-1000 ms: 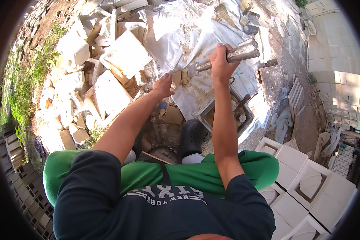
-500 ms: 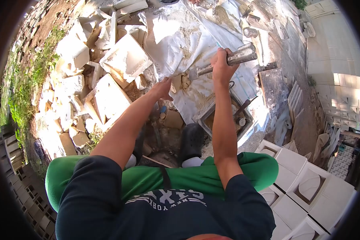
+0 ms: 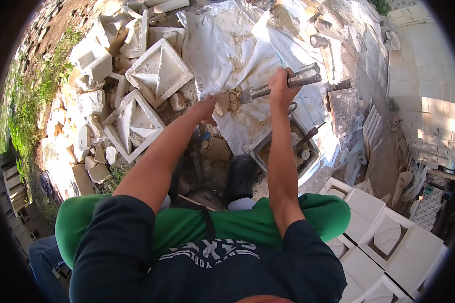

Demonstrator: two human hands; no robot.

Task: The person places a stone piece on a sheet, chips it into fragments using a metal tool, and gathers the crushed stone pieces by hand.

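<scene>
While white sheeting (image 3: 215, 48) lies near the hands (image 3: 283, 90), rubble (image 3: 93, 63) adjoins it.

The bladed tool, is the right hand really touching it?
Touching. The head view shows the right hand wrapped around the bladed tool, which sticks out on both sides.

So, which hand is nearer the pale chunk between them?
Left. The left hand is close beside the pale chunk, contact hard to tell; the right hand is farther off to its right, gripping a bladed tool.
</scene>
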